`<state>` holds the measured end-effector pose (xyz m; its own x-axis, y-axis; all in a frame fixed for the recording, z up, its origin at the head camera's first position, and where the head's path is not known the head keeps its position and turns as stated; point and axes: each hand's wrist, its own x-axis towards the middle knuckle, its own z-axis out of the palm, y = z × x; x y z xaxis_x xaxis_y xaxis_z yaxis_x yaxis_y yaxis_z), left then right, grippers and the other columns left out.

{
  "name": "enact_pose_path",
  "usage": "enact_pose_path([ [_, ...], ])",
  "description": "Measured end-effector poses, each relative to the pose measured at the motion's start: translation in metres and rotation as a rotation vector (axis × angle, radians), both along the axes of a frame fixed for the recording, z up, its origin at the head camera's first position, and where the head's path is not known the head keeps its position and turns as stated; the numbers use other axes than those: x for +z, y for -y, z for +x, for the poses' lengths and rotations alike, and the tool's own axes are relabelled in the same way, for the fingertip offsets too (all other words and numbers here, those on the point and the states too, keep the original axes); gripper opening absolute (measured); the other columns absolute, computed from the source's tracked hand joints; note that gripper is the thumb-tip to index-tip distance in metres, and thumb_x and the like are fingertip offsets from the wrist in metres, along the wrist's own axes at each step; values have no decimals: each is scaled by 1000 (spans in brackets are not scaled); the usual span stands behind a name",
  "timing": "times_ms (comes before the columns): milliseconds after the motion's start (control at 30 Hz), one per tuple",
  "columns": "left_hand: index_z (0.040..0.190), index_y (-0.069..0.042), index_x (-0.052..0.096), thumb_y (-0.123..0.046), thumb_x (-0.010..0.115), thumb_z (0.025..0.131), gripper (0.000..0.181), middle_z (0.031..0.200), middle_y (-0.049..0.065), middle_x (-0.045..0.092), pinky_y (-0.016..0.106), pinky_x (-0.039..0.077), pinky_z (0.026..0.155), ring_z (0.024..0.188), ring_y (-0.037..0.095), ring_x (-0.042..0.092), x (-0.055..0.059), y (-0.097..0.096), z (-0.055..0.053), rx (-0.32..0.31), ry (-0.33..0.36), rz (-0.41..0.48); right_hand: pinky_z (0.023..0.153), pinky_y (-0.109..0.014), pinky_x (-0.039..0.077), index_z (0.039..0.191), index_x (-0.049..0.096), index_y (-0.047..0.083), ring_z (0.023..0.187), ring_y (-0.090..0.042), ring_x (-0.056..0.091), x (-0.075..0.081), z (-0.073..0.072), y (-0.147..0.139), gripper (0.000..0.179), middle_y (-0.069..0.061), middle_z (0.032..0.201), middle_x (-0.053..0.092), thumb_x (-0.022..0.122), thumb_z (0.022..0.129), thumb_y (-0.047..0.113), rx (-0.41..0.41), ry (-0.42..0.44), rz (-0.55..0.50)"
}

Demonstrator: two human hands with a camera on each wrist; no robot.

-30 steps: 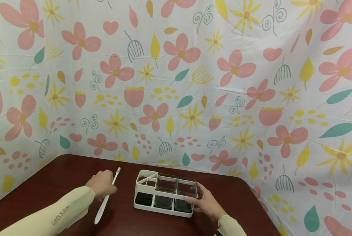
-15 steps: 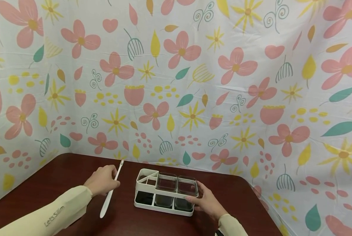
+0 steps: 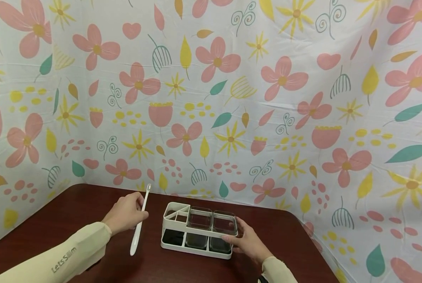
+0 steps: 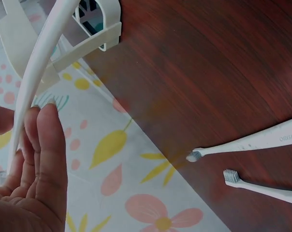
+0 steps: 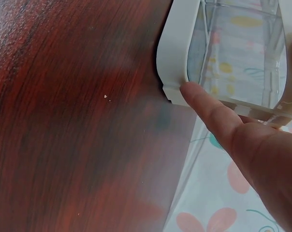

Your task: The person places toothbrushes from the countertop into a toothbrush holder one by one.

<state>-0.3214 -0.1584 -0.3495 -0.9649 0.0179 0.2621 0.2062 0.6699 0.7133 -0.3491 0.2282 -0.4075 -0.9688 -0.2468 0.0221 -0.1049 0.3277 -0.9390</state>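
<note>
Toothbrush (image 3: 136,237) off the table (image 3: 90,204), pinched in left hand (image 3: 126,213), not yet in holder (image 3: 175,225) that right hand (image 3: 247,241) grips; two more toothbrushes (image 4: 252,141) left lying.

1. Left sleeve (image 3: 69,254): dark lettering along the forearm reads roughly "LetsSlim" (a crease squeezes the last letters, so their exact spelling is unclear).
2. Toothbrush (image 4: 262,138), the upper of the two lying on the table (image 4: 209,72) in the left wrist view: small grey print, upside down, too blurred to read.
</note>
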Motion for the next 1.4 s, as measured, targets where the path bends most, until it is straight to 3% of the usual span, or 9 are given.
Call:
enact_pose_path([
  [267,96,-1,55,-2,68,81,19,73,8,55,33,53,48,55,18,56,6,-6,-1,-31,-52,122,78,-56,54,152,13,-9,114,-37,59,2,0,0,101,-36,150,29,80,85,24,4,13,-3],
  [467,100,1,54,3,65,83,20,77,9,53,35,55,50,60,20,56,6,-10,-4,-100,-95,242,79,-56,54,152,12,-9,114,-37,60,1,-2,-1,99,-36,151,26,79,86,22,-3,20,7],
  [833,101,2,50,8,63,83,23,79,11,54,38,56,51,64,22,58,7,-17,-4,-224,-145,381,78,-56,54,152,13,-10,117,-39,57,1,-1,-1,100,-35,149,31,80,85,24,1,13,10],
  [1400,106,6,46,6,61,91,22,86,16,55,39,58,62,73,24,63,17,-25,-5,-232,-146,559,77,-56,54,152,13,-9,112,-36,61,0,-2,0,99,-37,150,27,79,86,22,-3,14,15],
])
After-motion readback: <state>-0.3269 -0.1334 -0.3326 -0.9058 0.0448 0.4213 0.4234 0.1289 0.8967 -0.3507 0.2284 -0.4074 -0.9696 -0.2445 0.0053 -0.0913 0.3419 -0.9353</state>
